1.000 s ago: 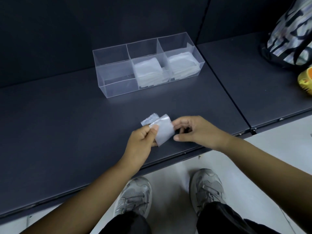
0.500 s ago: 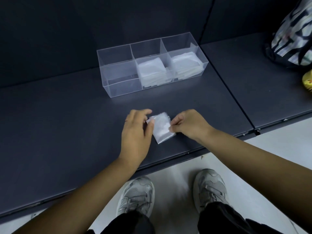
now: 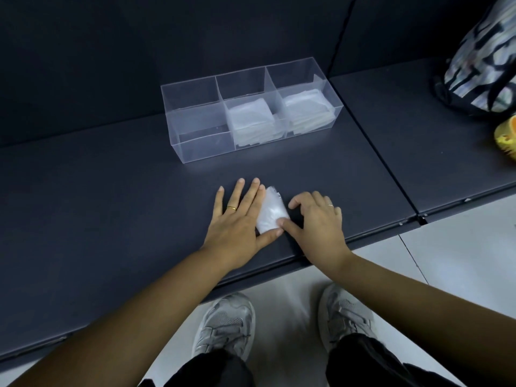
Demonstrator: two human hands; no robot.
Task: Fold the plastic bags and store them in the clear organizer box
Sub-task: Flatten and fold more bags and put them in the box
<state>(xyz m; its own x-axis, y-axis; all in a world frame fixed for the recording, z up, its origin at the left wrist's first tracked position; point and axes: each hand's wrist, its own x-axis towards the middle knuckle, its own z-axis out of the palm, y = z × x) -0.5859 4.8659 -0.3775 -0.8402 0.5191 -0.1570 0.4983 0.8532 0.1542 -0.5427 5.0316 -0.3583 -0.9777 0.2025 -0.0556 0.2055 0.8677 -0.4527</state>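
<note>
Head view tells me the folded translucent white plastic bag (image 3: 270,211), lifted a second ago, now lies on the dark grey desk (image 3: 111,205), left hand (image 3: 237,219) flat against it, right hand (image 3: 318,222) thumb-pressing it, no fingers gripping, nearly ready for the clear organizer box (image 3: 201,146).

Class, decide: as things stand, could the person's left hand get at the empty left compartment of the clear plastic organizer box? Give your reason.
Probably yes. The left hand lies flat on the dark shelf in front of the open-topped clear plastic organizer box; only bare shelf lies between them.
</note>
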